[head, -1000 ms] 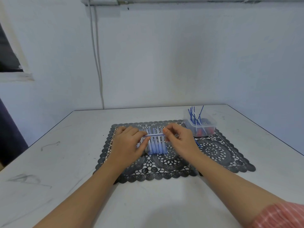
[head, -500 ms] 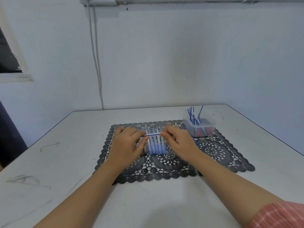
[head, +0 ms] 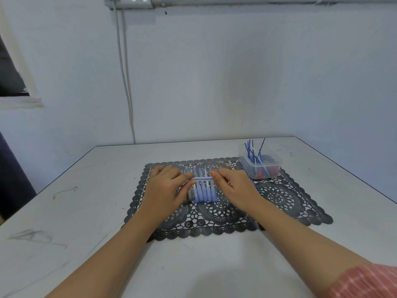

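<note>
The fingers (head: 182, 176) of the left hand (head: 165, 190) are curled in, with thumb and forefinger pinching one end of a pale tube (head: 202, 178). The fingers (head: 217, 175) of the right hand (head: 234, 188) pinch the other end in the same way, so neither hand is open and both hold the same piece. The pale tube lies level between them, crosswise just above a row of blue pens (head: 204, 193) that rest side by side on the black lace mat (head: 279, 196); whether it touches them I cannot tell. Over the last second very little has shifted: the right fingertips have crept slightly inward and down, the tube has sunk a little toward the row, and the left hand has stayed put. That reads as fine work on the tube, probably fitting or seating a part, not a reach for new stock. To the right, at the mat's far corner, a clear tub (head: 270, 168) holds upright blue refills (head: 249, 150) and some red pieces (head: 261, 173), well apart from both hands. Everything sits on the grey table (head: 86, 211).
</note>
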Demonstrator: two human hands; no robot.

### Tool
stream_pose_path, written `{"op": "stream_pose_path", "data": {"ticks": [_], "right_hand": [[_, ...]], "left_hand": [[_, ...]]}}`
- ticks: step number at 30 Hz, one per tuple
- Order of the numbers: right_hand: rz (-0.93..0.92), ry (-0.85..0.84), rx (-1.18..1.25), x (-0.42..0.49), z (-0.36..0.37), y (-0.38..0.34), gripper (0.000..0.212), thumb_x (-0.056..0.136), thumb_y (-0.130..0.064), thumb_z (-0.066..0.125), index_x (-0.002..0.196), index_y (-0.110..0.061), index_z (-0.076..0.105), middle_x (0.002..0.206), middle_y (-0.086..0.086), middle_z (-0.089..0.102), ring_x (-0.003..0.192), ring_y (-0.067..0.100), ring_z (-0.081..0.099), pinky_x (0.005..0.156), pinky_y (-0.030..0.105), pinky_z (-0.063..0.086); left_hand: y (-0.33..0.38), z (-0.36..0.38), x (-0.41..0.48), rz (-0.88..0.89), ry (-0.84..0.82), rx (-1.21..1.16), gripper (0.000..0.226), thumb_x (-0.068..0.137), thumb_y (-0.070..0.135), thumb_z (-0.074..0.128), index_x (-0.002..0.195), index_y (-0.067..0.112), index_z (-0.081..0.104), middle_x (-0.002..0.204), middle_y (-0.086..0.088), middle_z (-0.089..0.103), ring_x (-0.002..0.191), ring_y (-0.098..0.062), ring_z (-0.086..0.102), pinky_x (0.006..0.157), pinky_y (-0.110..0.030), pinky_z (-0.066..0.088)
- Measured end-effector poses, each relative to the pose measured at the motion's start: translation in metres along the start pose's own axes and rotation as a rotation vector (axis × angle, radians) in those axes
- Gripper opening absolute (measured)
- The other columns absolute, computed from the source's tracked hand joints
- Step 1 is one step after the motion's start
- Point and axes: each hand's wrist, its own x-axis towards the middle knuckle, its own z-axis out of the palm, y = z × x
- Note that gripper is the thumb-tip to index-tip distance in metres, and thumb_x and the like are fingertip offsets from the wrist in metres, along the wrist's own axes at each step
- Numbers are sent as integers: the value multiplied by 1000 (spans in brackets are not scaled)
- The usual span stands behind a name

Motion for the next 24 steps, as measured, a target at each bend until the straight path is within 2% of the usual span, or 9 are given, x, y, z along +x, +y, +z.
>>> {"op": "stream_pose_path", "data": {"ticks": [3, 7, 12, 14, 18, 21, 24], "right_hand": [[-16, -47, 11, -2, -2, -2, 35, 95, -47, 36, 75, -20, 49, 54, -7, 46, 49, 7, 41, 51, 33, 38], [3, -52, 49, -1, -2, -5, 30, 94, -41, 39, 66, -28, 39, 52, -7, 44, 49, 9, 40, 51, 34, 40], [112, -51, 189, -1, 2, -6, 38, 96, -29, 46, 64, -9, 45, 53, 2, 46, 52, 15, 43, 56, 39, 44], [140, -44, 212, -1, 2, -9, 40, 96, -27, 46, 64, -4, 47, 53, 3, 46, 52, 14, 42, 57, 37, 43], [155, -16, 105, -3, 1, -11, 38, 97, -33, 43, 64, -15, 50, 52, -5, 46, 51, 13, 43, 56, 33, 40], [170, 5, 43, -2, -2, -11, 32, 95, -38, 44, 85, -15, 63, 57, -2, 56, 56, 19, 55, 60, 34, 46], [196, -47, -36, -1, -4, -9, 24, 94, -34, 48, 106, -19, 63, 61, -7, 56, 57, 12, 54, 64, 29, 49]], "left_hand": [[0, 0, 0, -20, -1, -11, 27, 90, 36, 51, 96, 20, 72, 73, 7, 61, 71, -14, 54, 73, -32, 37], [-5, 0, -1, 39, 57, -4, 23, 88, 32, 58, 96, 17, 73, 72, 5, 61, 68, -16, 54, 71, -32, 37], [-9, -2, 2, 144, 127, 31, 22, 88, 30, 60, 93, 14, 74, 71, 1, 63, 65, -18, 54, 72, -30, 36], [-11, -3, 2, 152, 121, 39, 23, 89, 32, 59, 93, 15, 74, 72, 2, 64, 67, -17, 55, 71, -30, 36], [-16, -7, 2, 102, 55, 43, 27, 90, 28, 52, 108, 16, 69, 85, 4, 67, 79, -16, 57, 75, -30, 36], [-28, -7, 0, -10, 27, 22, 29, 90, 25, 48, 106, 14, 69, 90, 2, 68, 82, -17, 59, 72, -27, 37], [-45, -7, -4, -344, 50, -74, 21, 89, 20, 60, 105, 11, 70, 88, -1, 63, 82, -18, 57, 66, -26, 39]]}}
